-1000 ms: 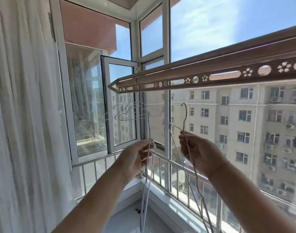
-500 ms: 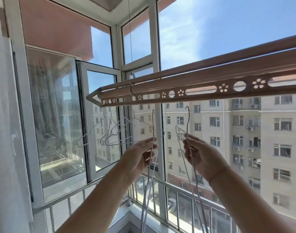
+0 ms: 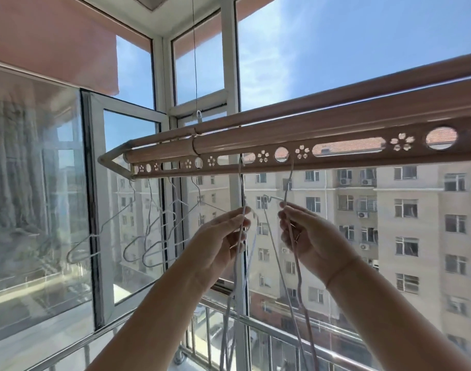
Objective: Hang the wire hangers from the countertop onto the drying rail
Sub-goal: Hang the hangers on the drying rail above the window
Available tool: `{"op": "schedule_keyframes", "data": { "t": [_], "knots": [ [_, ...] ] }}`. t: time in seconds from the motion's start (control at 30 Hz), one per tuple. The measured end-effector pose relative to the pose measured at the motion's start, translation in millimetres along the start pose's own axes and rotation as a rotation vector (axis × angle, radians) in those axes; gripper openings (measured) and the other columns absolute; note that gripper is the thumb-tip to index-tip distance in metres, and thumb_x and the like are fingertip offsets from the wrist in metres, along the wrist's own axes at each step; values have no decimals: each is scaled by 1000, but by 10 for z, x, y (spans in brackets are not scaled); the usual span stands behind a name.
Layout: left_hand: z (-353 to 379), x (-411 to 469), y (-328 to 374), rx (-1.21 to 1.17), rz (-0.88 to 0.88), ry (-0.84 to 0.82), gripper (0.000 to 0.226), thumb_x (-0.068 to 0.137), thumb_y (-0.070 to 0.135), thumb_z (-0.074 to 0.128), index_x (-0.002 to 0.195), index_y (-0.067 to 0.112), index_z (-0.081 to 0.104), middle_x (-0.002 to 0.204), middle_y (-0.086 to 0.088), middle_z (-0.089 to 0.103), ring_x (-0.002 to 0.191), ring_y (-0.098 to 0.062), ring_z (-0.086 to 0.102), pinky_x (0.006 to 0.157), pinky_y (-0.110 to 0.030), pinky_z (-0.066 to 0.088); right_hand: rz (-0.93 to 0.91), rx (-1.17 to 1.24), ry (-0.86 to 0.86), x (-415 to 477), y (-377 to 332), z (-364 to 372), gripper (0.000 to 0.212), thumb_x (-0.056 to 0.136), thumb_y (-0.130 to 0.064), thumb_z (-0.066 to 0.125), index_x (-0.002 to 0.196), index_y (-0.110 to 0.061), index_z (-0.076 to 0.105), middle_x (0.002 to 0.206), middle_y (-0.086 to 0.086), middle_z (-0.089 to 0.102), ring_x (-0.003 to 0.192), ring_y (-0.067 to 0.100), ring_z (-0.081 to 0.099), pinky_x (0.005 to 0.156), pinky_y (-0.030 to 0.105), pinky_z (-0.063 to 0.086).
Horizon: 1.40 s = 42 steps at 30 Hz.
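Note:
A pink-brown drying rail (image 3: 322, 129) with round and flower-shaped holes runs across the view at head height. My left hand (image 3: 218, 236) pinches the neck of a white wire hanger (image 3: 241, 188); its hook reaches up to a slot in the rail's lower strip. My right hand (image 3: 309, 236) grips a second wire hanger (image 3: 289, 180) whose hook also touches the strip near a round hole. Both hanger bodies dangle below my hands. Three white wire hangers (image 3: 154, 231) hang from the rail's left end.
An open window sash (image 3: 95, 210) stands behind the rail's left end. A thin cable (image 3: 194, 62) holds the rail from the ceiling. A metal railing (image 3: 282, 338) runs along the sill below. Apartment blocks fill the view outside.
Both hands have risen with their hangers, and the hooks now reach the rail's perforated strip. The view has tilted up and nearer to the rail.

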<state>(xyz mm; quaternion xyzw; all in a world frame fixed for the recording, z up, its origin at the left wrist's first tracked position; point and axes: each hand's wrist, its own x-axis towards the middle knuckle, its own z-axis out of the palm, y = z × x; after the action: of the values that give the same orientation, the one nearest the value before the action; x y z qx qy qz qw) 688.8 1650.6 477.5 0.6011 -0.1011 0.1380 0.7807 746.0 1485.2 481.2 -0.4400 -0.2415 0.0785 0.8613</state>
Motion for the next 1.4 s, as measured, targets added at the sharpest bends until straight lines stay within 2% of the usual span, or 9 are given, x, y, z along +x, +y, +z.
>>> {"op": "schedule_keyframes", "data": {
  "t": [0.13,0.27,0.33,0.5,0.57,0.8,0.97,1.23,1.4],
  "knots": [
    [-68,218,-14,-44,-6,-33,25,91,7,51,113,4,65,74,1,65,63,-10,51,61,-23,41,-11,-24,32,141,32,28,25,88,-3,53,112,-4,58,73,3,60,56,6,56,54,17,44],
    [-110,387,-43,-87,-28,-75,25,90,6,53,113,4,65,69,2,66,58,-9,53,54,-20,43,-37,-29,105,227,49,31,12,88,-4,52,95,-8,61,70,3,60,54,7,55,60,20,43],
    [-129,457,-44,-99,-49,-91,26,90,5,53,112,4,65,70,1,65,54,-7,53,51,-19,43,-43,-48,148,261,60,28,11,89,-4,52,93,-9,61,68,2,61,52,6,56,58,19,44],
    [-219,568,-27,-129,-60,-165,33,81,8,59,113,5,66,73,1,64,60,-9,50,59,-22,38,-60,-106,218,298,96,32,11,89,-6,52,93,-10,62,62,-1,62,55,8,53,56,20,41],
    [-239,608,-11,-136,-48,-182,28,85,6,57,111,5,67,71,1,65,61,-10,50,62,-23,38,-64,-116,242,309,104,40,11,89,-6,52,92,-10,62,62,-1,63,58,9,53,56,20,42],
    [-220,797,-23,-141,-89,-192,23,89,6,55,109,4,67,74,0,65,63,-11,52,63,-24,39,-81,-103,304,357,98,31,10,90,-6,52,91,-9,61,62,1,63,61,11,53,47,16,46],
    [-248,870,-144,-170,-127,-199,25,90,7,55,113,2,63,76,-2,64,63,-11,51,61,-23,41,-88,-118,304,370,128,-25,9,89,-6,52,91,-8,61,66,2,61,55,9,53,47,17,46],
    [-404,823,-291,-138,-113,-193,31,95,26,49,112,5,64,72,3,63,62,-10,53,61,-27,39,-97,-140,299,302,179,-98,17,88,-15,56,102,-6,59,75,3,60,59,9,55,51,18,48],
    [-660,640,-596,-52,-126,-166,33,97,28,44,113,7,65,76,2,62,67,-12,51,65,-28,39,-71,-205,376,10,382,-307,15,89,-18,54,96,-8,63,74,2,63,66,12,56,59,23,46]
  ]
}}
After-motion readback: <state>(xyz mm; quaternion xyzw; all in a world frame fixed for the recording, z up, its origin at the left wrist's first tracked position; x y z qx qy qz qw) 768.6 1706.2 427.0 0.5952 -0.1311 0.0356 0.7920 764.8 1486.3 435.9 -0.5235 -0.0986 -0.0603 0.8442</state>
